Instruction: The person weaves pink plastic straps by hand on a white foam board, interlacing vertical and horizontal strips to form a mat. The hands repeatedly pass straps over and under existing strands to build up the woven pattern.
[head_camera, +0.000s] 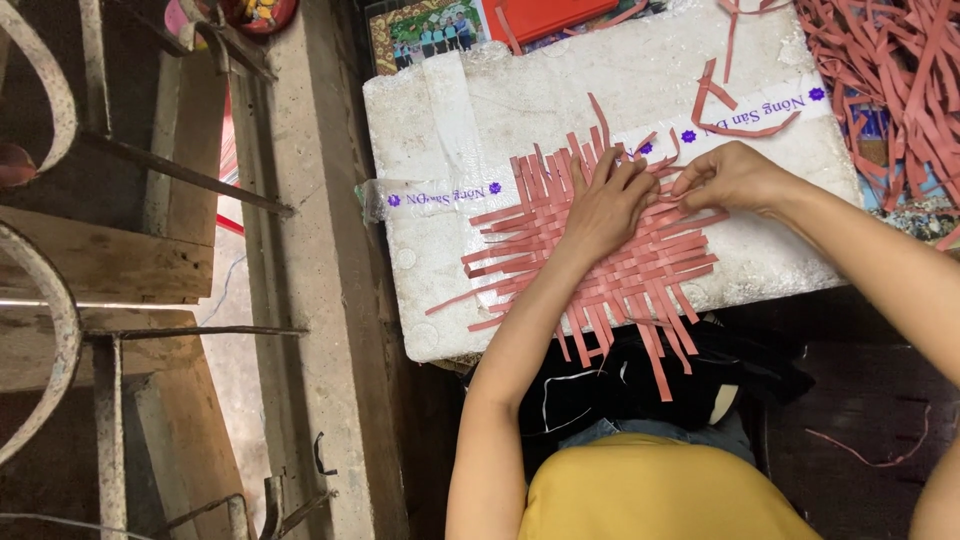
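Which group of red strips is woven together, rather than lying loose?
The flat mat under both hands on the white foam board; the heap at the far right lies loose and tangled.

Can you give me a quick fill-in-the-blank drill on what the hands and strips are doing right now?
1. The left hand lies flat on the woven mat of ____ strips.
2. The mat rests on a white ____ block.
3. The right hand pinches a strip at the mat's ____ edge.
4. The pile of loose strips lies at the ____ right of the view.

Missing words: red; foam; far; upper
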